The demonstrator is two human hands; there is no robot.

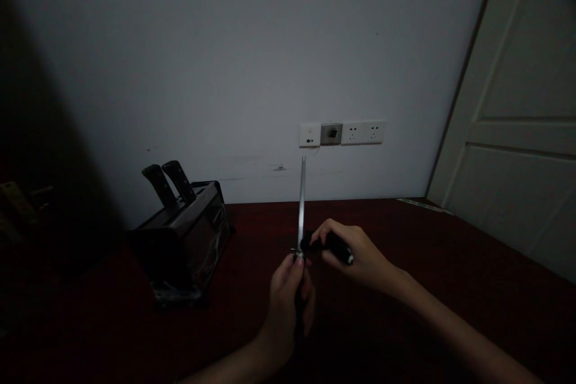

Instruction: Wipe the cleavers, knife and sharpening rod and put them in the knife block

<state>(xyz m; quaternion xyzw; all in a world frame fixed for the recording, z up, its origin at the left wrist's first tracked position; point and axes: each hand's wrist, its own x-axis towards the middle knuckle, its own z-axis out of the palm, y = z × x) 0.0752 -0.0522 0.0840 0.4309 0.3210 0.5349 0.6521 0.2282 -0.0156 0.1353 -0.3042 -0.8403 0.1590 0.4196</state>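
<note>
My left hand (290, 291) is closed around the dark handle of a honing steel (302, 198). Its grey rod points up, and a small crosswise guard sits just above my thumb. My right hand (348, 246) grips a black-handled tool (337, 247) with a pale end cap. The tool's dark front end meets or overlaps the base of the rod, near the guard; whether they touch I cannot tell. No blade is visible on it in this dim light, so its exact kind stays unclear.
A dark knife block (193, 234) with two black knife handles (168, 183) stands at left on the dark red table (382, 324). Wall sockets (362, 132) and a switch plate are behind. A white panelled door (517, 150) is at right. A thin strip (423, 205) lies along the back edge.
</note>
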